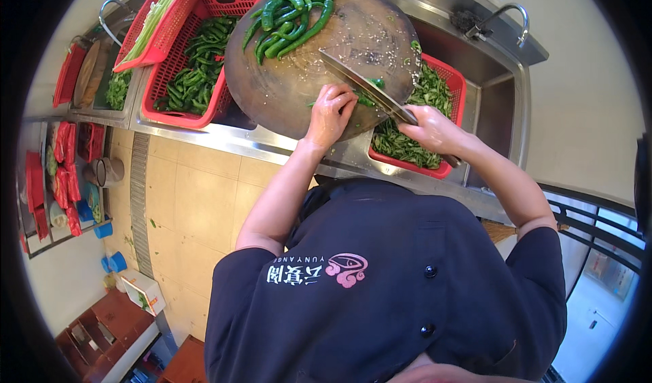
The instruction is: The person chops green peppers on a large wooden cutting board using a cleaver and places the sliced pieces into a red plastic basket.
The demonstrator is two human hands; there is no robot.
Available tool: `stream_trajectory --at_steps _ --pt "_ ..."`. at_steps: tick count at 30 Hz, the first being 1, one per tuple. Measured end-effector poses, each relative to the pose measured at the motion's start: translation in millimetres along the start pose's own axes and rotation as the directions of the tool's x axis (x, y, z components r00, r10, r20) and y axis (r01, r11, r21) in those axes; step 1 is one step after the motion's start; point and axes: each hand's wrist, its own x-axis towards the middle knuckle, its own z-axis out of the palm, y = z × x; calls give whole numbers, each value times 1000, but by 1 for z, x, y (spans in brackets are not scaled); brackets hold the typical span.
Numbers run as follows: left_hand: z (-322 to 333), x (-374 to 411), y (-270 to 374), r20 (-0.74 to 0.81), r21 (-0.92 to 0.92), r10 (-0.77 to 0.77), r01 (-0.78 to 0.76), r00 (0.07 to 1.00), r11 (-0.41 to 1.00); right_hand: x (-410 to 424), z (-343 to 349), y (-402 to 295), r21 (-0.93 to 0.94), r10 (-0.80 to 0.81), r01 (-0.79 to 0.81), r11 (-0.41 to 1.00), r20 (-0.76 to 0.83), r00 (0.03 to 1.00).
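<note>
My right hand [433,128] grips a cleaver [364,85], its blade slanting up and left over a round wooden chopping block [254,90]. Close against the blade, my left hand [331,110] rests with curled fingers on a green chili pepper [364,99], partly hidden by the blade. A small green piece [377,82] lies on the blade's other side. Whole green chilies [290,21] are heaped at the block's far left, and pale seeds are scattered over its right half. Cut green chilies [407,143] fill a red plastic basket [456,90] below the block's right edge.
Left of the block, a red basket [153,95] holds more whole chilies [196,72]. A tilted red basket [158,52] with pale green stalks [158,16] sits on it. The steel sink [501,108] has a faucet [509,16]. A stocked shelf [63,174] stands far left.
</note>
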Motion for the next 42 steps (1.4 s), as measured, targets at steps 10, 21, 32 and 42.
stream_trajectory --at_steps 10,21,32,42 --pt "-5 -10 6 -47 61 6 -3 999 998 16 15 -13 37 70 -71 997 5 998" --pt "-18 -18 -1 21 173 -56 51 998 984 -16 -11 -31 -64 47 -42 997 79 996" --pt "-15 -22 -12 -17 170 -55 57 998 984 16 9 -13 -28 -34 35 999 38 999" --pt "-21 -14 -4 27 126 -82 78 996 989 26 22 -18 -57 -41 41 998 14 999"
